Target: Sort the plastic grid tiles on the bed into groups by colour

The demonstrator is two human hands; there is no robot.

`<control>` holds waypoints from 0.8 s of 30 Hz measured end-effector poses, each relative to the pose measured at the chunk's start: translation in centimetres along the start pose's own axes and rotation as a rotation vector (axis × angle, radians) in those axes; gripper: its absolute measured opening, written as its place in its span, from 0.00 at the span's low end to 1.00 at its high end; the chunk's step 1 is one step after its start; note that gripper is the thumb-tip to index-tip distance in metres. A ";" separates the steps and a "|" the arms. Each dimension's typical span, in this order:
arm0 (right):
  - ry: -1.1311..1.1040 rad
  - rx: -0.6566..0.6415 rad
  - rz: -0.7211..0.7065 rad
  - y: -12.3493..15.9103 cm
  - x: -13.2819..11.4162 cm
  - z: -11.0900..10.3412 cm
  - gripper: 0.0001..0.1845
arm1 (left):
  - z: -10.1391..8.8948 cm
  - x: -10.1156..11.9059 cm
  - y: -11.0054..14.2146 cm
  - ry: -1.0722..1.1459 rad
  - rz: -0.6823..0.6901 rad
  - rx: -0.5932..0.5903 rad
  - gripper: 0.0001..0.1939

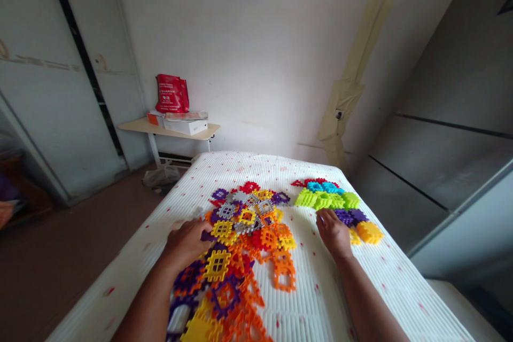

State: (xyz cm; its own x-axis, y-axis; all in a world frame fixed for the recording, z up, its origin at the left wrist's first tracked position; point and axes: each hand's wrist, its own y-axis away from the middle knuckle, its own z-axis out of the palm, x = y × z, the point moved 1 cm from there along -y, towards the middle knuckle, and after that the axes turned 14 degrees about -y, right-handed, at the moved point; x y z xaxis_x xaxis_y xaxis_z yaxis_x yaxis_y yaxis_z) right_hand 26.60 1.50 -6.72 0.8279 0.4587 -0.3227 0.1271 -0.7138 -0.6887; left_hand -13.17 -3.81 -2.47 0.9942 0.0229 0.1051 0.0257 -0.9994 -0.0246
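Observation:
A loose heap of plastic interlocking tiles (pixel 216 265) in yellow, orange, purple, red and grey spreads over the bed. At its left edge is my left hand (pixel 187 244), its thumb and fingers closed around a purple interlocking tile (pixel 207 235), which is mostly covered. My right hand (pixel 333 232) is on the other side, beside the sorted tiles, with its fingers curled; whatever they hold, if anything, is hidden. Just right of it sit a purple stack (pixel 352 217) and a yellow stack (pixel 370 232). Lime green tiles (pixel 326 200) stand in a row beyond it, with blue tiles (pixel 324 187) behind.
A white spotted, ribbed cover (pixel 296 312) lies over the bed. Past its far left corner, a small table (pixel 138 125) carries boxes and a red bag (pixel 172 93). Sliding doors (pixel 60 80) stand left, a grey cabinet (pixel 444 133) right.

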 end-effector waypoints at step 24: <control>-0.554 -0.077 0.205 -0.5 -6.8 0.5 0.14 | -0.1 3.4 0.0 0.668 0.068 0.228 0.15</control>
State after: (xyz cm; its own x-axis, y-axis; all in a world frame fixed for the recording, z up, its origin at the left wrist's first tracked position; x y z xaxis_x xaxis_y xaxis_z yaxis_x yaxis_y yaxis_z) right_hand 20.67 -1.02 -4.51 0.4337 0.5008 -0.7491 0.0515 -0.8438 -0.5342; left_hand -9.78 -3.77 -2.06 0.7192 -0.1341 0.6817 0.0592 -0.9658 -0.2524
